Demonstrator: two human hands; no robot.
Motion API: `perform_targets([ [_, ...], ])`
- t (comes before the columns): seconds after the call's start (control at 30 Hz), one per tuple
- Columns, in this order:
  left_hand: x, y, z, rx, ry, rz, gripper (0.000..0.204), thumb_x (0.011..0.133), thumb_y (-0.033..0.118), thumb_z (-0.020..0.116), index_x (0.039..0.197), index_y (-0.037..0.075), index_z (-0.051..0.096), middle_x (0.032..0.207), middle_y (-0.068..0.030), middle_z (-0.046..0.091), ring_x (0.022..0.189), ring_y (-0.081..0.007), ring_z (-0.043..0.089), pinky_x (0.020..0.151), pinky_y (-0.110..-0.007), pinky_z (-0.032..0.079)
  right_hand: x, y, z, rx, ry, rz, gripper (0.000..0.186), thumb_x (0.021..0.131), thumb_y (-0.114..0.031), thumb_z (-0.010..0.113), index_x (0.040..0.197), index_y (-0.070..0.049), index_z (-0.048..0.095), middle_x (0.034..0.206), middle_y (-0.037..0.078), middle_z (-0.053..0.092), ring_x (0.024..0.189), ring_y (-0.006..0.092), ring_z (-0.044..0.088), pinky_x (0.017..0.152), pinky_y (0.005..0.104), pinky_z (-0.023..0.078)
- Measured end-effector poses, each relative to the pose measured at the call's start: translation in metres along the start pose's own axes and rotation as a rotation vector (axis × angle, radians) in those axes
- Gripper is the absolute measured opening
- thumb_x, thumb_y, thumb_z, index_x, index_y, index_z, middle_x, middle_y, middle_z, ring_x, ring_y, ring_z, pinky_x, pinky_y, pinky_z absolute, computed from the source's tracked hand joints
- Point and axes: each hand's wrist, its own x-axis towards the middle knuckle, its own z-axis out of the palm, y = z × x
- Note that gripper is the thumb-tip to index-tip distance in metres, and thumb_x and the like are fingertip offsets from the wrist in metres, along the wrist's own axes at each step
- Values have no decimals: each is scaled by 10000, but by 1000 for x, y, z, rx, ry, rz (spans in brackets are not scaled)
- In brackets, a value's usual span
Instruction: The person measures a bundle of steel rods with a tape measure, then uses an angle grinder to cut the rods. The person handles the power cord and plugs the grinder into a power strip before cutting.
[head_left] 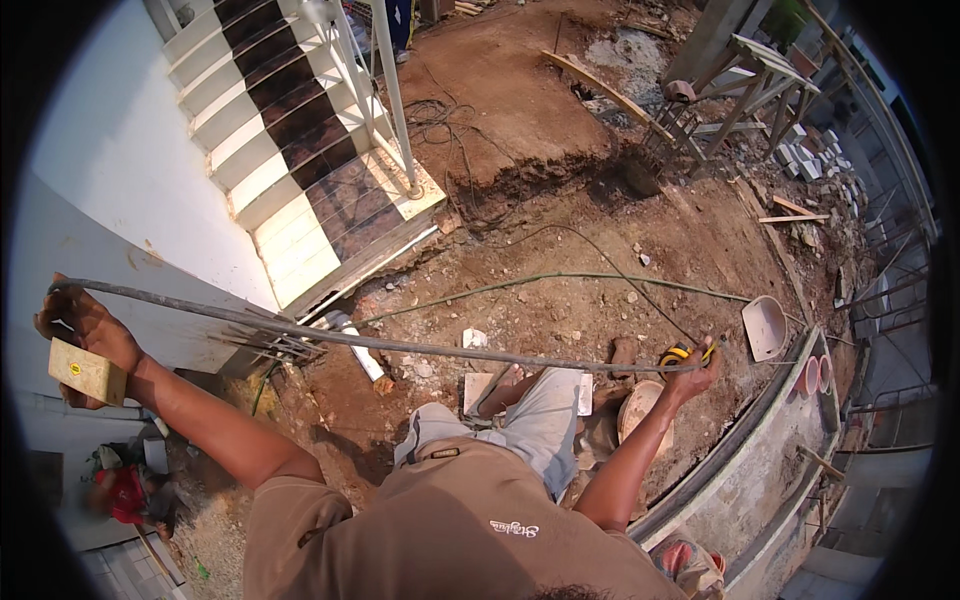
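A long grey bar point(400, 346), most likely steel, stretches between my two hands across the front of my body. My left hand point(98, 335) is raised at the far left, its fingers curled at one end of the bar. Against that hand's wrist side sits a tan block point(85, 373) with a round yellow mark; how it is held is hidden. My right hand point(692, 378) closes round the bar's other end. A yellow and black tape measure point(676, 355) is in the same hand, partly covered by the fingers.
Tiled stairs point(290, 130) with a white railing point(392, 90) rise at the upper left. A white pipe point(362, 355) and bundled rods point(265, 342) lie near the wall. A green hose point(540, 275) crosses the dirt. At right are a pale basin point(765, 328) and concrete trough point(745, 470). Someone in red point(125, 492) is lower left.
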Motion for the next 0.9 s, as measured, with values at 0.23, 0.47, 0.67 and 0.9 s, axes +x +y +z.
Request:
perform_targets([
  [0.23,-43,-150,-48,880,497,-312,880,915,377,635,1576,-184,482,1578,-353,571,1556,-437,495,1409,-507,216,74,60,161,-107,-457,-7,359,1066,-327,721,1125,7,838,893,192,759,822,324,713,798,494,542],
  [0.47,-167,-576,-131,648,555,-1266,579,846,133,866,1367,-38,681,1225,-193,769,1085,-309,811,964,-434,659,199,27,386,-368,-788,-75,340,971,-322,750,1102,-37,881,1015,319,788,1002,481,777,886,546,587],
  [0.67,-139,-873,-120,128,427,-1590,387,1050,320,778,1095,-64,786,1089,-184,804,1016,-299,820,903,-406,678,313,-125,488,-575,-1039,-42,399,895,-320,764,1132,-15,862,1145,326,785,1133,450,782,942,538,599],
  [0.9,-91,-1057,-114,-70,333,-1807,460,1093,394,735,1262,-32,772,1192,-157,822,1045,-244,811,876,-390,666,360,-357,621,-470,-1426,-295,430,919,-359,679,1158,-38,835,1124,286,800,1102,483,759,972,548,584],
])
